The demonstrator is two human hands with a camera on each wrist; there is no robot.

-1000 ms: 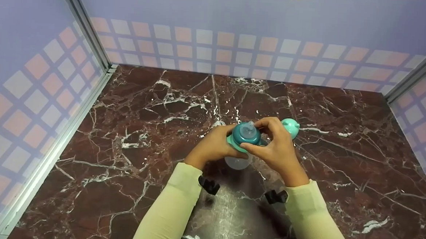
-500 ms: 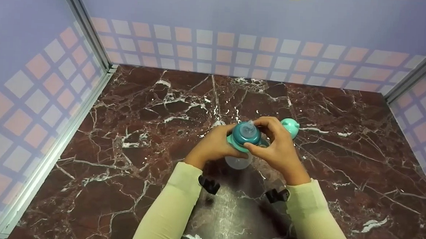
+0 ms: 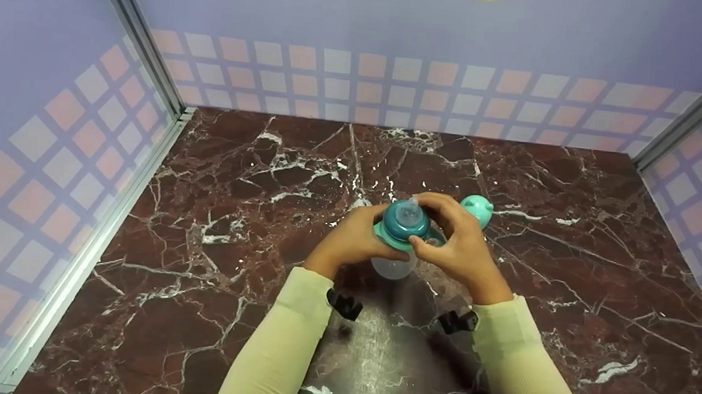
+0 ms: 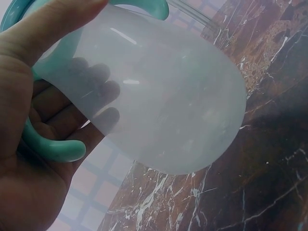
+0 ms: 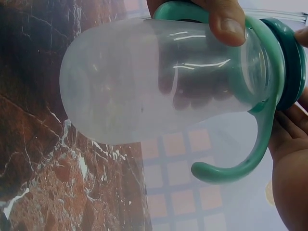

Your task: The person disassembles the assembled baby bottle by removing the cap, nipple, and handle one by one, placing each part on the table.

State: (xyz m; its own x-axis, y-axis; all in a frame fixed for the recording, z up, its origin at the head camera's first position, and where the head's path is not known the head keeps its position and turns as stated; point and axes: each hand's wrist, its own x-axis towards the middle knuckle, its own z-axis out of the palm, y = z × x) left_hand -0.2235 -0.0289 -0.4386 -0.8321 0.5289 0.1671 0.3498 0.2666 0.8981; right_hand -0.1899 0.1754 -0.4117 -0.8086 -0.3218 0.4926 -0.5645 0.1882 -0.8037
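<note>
A translucent baby bottle (image 5: 115, 82) with a light green two-handled ring (image 5: 262, 125) is held up in front of me. My left hand (image 3: 352, 239) grips its body just under the ring, the fingers showing through the clear wall in both wrist views. On top sits a dark teal collar (image 3: 406, 224) with a clear nipple (image 3: 410, 209). My right hand (image 3: 459, 245) holds the collar between thumb and fingers. Beyond the right hand, a mint green rounded cap (image 3: 477, 211) with small ear-like bumps lies on the table.
The table (image 3: 229, 335) is dark red marble with white veins. Pale lilac panels (image 3: 420, 20) with pink and white squares stand at the back and both sides, joined by metal posts (image 3: 140, 36). White specks dot the surface behind the hands.
The right thumb has slid slightly rightward along the teal collar and the right hand has turned a little. The left hand and bottle have stayed in place.
</note>
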